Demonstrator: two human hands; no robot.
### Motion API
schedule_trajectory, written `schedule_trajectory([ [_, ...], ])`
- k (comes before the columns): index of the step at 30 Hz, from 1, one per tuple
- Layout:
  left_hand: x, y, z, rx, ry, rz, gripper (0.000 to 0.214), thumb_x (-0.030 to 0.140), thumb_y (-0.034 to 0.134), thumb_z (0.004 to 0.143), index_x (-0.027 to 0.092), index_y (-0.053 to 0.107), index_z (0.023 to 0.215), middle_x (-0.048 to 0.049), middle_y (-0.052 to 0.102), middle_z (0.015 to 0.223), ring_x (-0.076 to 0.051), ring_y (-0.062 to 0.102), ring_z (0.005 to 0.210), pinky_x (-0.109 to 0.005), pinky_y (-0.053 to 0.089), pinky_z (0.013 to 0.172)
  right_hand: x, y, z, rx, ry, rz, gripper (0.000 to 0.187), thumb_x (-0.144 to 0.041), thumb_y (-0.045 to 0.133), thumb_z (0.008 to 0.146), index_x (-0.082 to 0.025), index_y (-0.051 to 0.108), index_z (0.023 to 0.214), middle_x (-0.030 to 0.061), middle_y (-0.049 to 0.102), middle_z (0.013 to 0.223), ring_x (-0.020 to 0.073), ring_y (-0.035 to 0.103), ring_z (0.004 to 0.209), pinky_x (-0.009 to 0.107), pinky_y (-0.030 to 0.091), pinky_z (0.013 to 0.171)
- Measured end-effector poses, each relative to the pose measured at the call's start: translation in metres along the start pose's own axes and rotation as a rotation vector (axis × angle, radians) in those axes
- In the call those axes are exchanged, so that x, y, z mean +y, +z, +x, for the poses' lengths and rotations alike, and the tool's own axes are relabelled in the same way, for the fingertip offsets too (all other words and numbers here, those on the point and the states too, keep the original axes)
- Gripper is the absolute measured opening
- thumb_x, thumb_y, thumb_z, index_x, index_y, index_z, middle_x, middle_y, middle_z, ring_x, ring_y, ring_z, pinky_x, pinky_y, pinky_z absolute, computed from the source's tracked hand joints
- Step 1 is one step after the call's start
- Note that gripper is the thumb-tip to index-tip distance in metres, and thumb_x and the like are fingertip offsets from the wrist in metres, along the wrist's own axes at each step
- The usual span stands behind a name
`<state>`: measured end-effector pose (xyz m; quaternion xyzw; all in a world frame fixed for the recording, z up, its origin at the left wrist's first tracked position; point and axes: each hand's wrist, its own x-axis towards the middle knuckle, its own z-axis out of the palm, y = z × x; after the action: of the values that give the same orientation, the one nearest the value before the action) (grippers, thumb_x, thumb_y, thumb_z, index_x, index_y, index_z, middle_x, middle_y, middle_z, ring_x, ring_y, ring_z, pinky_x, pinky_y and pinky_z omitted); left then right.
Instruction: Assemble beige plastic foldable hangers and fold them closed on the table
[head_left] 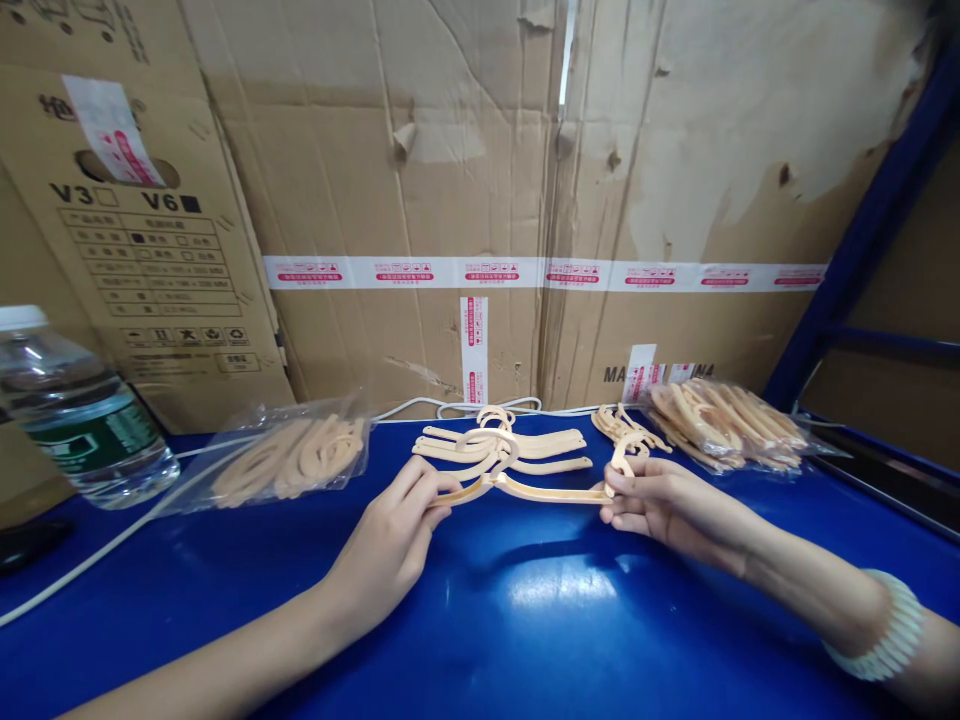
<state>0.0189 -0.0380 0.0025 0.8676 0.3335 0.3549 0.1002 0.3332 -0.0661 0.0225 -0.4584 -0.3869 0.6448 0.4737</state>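
Observation:
A beige folding clothes hanger is held just above the blue table, its two arms spread sideways. My left hand pinches the tip of its left arm between thumb and fingers. At the other end, my right hand is closed on the right arm's tip. A small curved hook-like piece also sits between my right thumb and fingers. Just behind the held hanger lie several similar hangers in a row, partly hidden by it. Loose curved beige pieces are piled beyond my right hand.
Clear bags of beige parts lie left and right. A water bottle stands at the left by a white cable and a black object. Cardboard walls the back; a blue metal frame rises right.

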Motion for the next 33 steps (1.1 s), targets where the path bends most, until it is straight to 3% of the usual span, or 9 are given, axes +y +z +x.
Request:
schedule_trajectory([
  [10,0.001,0.0,-0.001,0.002,0.023,0.016,0.026,0.012,0.036,0.097,0.024,0.053,0.114,-0.0025,0.05,0.095,-0.016,0.057,0.079,-0.028,0.048,0.073,0.006,0.007,-0.004,-0.001,-0.232,-0.132,0.044,-0.038,0.092,0.059,-0.017,0.056,0.074,0.0029,0.068,0.067,0.0163,0.068,0.062,0.027,0.057,0.063],
  [15,0.003,0.001,0.0,0.035,0.044,0.015,0.024,0.011,0.038,0.097,0.024,0.053,0.111,-0.0021,0.051,0.095,-0.015,0.057,0.078,-0.025,0.047,0.071,0.0,0.004,-0.005,0.012,-0.241,-0.161,0.037,-0.043,0.085,0.07,-0.018,0.06,0.082,0.009,0.073,0.096,0.0226,0.07,0.091,0.03,0.056,0.074],
  [20,0.004,0.0,0.001,0.05,0.035,0.035,0.025,0.01,0.038,0.096,0.024,0.054,0.108,-0.001,0.051,0.091,-0.014,0.055,0.074,-0.024,0.046,0.068,-0.015,-0.001,-0.007,-0.059,-0.187,-0.129,0.036,-0.045,0.084,0.071,-0.017,0.062,0.077,0.0148,0.071,0.109,0.0291,0.062,0.112,0.04,0.051,0.092],
  [26,0.002,0.001,-0.001,0.06,0.038,0.041,0.025,0.011,0.037,0.096,0.024,0.054,0.109,-0.0018,0.05,0.091,-0.015,0.056,0.073,-0.026,0.047,0.068,-0.013,0.004,-0.011,-0.103,-0.048,-0.052,0.031,-0.033,0.084,0.073,-0.016,0.059,0.079,0.01,0.073,0.092,0.0228,0.072,0.093,0.027,0.057,0.078],
  [30,0.003,0.0,-0.001,0.041,0.042,0.055,0.025,0.011,0.037,0.096,0.024,0.055,0.108,-0.0022,0.05,0.091,-0.016,0.056,0.073,-0.026,0.048,0.069,-0.009,0.004,-0.01,-0.078,-0.043,-0.067,0.028,-0.031,0.082,0.078,-0.014,0.06,0.079,0.0091,0.072,0.082,0.0182,0.073,0.08,0.022,0.058,0.072],
  [33,0.004,0.001,-0.001,0.05,0.051,0.057,0.025,0.011,0.037,0.096,0.024,0.055,0.107,-0.002,0.051,0.091,-0.015,0.056,0.072,-0.025,0.047,0.068,-0.008,0.004,-0.009,-0.102,-0.082,-0.089,0.033,-0.034,0.086,0.072,-0.014,0.06,0.077,0.0065,0.071,0.078,0.0157,0.072,0.074,0.02,0.058,0.069],
])
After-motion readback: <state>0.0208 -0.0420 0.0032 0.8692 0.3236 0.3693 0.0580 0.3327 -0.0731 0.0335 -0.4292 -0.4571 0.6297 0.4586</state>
